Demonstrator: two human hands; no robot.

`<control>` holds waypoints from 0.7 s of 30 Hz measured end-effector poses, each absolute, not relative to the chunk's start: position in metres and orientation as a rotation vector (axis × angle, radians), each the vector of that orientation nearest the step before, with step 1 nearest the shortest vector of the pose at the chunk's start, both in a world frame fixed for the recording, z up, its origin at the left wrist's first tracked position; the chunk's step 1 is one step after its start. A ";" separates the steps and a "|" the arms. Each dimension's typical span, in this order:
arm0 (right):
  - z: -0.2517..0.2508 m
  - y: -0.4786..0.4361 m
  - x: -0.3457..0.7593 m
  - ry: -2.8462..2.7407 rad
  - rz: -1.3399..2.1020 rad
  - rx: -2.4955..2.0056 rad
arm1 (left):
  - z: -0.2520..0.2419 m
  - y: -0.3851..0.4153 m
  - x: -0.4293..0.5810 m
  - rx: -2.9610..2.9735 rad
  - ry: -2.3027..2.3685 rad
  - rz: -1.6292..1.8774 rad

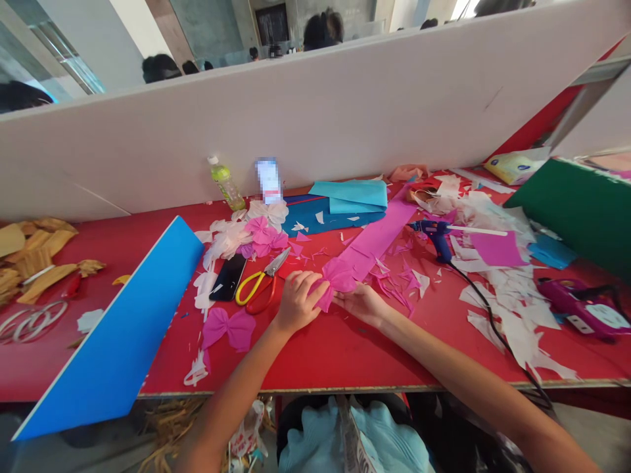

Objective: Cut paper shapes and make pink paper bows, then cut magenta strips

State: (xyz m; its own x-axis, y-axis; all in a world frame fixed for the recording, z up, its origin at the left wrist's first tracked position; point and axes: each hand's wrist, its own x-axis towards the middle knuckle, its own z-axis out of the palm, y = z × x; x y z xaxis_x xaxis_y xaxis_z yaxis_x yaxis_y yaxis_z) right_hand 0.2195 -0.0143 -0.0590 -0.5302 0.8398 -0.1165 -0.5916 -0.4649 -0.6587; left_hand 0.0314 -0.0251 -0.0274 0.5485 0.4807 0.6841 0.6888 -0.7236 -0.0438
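Observation:
A gathered pink paper bow sits at the near end of a long pink paper strip on the red table. My left hand is curled and pinches the bow's left side. Lying palm up under the bow's right side, my right hand holds it with its fingers. A finished pink bow lies to the left near the table's front edge. Yellow and red handled scissors rest just left of my left hand, beside a black phone.
A blue glue gun with a black cord lies right of the strip among white and pink paper scraps. A blue board leans at the left. Blue paper sheets, a green bottle, a purple device and a white partition surround the work area.

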 end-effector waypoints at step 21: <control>-0.040 -0.015 0.217 -0.817 1.955 -0.844 | -0.027 -0.020 0.037 -2.568 -2.000 -1.889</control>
State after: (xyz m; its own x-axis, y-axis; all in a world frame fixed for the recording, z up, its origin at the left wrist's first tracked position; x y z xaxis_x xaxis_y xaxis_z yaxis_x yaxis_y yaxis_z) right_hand 0.2167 -0.0148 -0.0396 -0.4253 0.8692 -0.2523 -0.4314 -0.4398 -0.7877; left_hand 0.0369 -0.0201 -0.0269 0.0315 0.9498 0.3113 0.3652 -0.3009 0.8810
